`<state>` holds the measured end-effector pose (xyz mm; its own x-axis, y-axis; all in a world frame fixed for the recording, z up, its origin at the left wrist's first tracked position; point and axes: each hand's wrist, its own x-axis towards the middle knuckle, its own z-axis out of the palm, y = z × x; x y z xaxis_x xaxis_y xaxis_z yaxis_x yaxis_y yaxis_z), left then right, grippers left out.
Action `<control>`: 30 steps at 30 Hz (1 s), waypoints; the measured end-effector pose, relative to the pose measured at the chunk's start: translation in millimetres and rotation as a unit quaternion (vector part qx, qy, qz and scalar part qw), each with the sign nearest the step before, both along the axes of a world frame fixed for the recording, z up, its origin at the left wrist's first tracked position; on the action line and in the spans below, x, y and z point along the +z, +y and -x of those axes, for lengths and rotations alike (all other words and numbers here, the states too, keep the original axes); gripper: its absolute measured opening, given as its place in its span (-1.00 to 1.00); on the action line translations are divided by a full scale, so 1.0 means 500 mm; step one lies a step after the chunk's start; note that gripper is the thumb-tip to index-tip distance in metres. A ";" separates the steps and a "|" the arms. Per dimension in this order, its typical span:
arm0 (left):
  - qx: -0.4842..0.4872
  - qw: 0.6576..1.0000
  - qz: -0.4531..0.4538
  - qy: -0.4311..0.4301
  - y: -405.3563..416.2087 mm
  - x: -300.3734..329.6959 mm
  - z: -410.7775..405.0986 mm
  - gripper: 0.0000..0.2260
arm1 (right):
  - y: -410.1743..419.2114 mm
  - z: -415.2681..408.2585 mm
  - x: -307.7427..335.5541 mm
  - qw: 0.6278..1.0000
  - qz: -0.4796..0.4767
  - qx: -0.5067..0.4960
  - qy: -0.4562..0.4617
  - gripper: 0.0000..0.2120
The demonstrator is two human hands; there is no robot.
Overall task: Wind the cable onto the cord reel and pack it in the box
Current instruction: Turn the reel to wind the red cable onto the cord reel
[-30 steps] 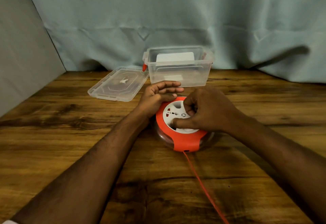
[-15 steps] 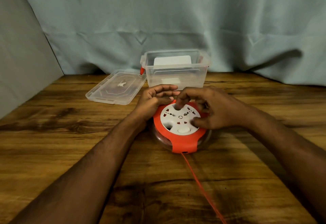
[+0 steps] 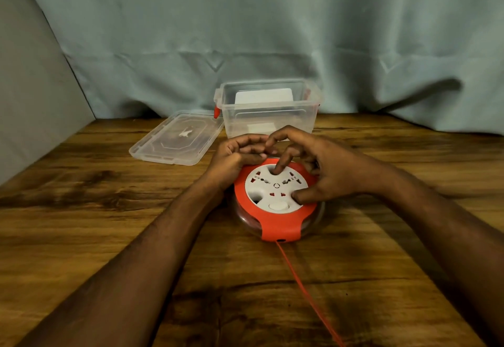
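Observation:
An orange cord reel [image 3: 278, 226] with a white socket disc [image 3: 276, 188] lies flat on the wooden table [image 3: 81, 210]. My left hand [image 3: 234, 158] grips the reel's far-left edge with curled fingers. My right hand [image 3: 321, 166] sits over the disc, one fingertip pushed into a finger hole at the disc's far side and the thumb pressed on its near-right rim. A thin orange cable [image 3: 305, 289] runs out of the reel's front slot toward the bottom edge of view. The clear plastic box [image 3: 270, 109] stands open just behind the hands.
The box's clear lid [image 3: 177, 139] lies flat to the left of the box. A pale blue cloth [image 3: 272, 32] hangs behind the table and a grey panel [image 3: 30, 95] stands at the left.
My right hand has turned the white disc: its fingertip moved from the disc's near side round to the far side. The left hand stays on the reel's edge.

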<state>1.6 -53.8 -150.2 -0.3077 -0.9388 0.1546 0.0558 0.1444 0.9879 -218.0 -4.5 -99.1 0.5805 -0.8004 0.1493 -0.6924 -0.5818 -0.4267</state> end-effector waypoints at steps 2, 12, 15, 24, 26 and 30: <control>0.002 1.000 -0.003 0.008 0.002 0.001 0.002 -0.65 | 0.009 -0.002 0.007 1.000 0.020 -0.012 0.015 -0.14; 0.001 1.000 0.002 0.015 -0.001 0.000 0.002 -0.62 | 0.017 -0.028 -0.020 0.989 0.129 -0.055 0.055 -0.57; 0.002 1.000 -0.001 0.019 -0.002 -0.001 0.001 -0.62 | 0.020 -0.044 -0.035 0.982 0.166 -0.072 0.051 -0.47; 0.009 1.000 -0.001 0.017 -0.005 -0.002 -0.002 -0.64 | 0.018 -0.063 -0.058 0.972 0.227 -0.056 0.003 -0.56; 0.012 1.000 0.003 0.020 -0.003 -0.002 -0.001 -0.64 | 0.016 -0.049 -0.048 0.978 0.208 -0.022 -0.016 -0.80; 0.011 1.000 0.024 0.012 0.001 -0.002 0.000 -0.67 | 0.004 -0.017 -0.036 0.993 0.113 0.012 -0.023 -0.60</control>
<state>1.9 -53.2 -151.0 -0.2820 -0.9367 0.2074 0.0752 0.1939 0.9781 -209.6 -2.5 -117.0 0.5878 -0.7295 0.3498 -0.6598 -0.6824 -0.3145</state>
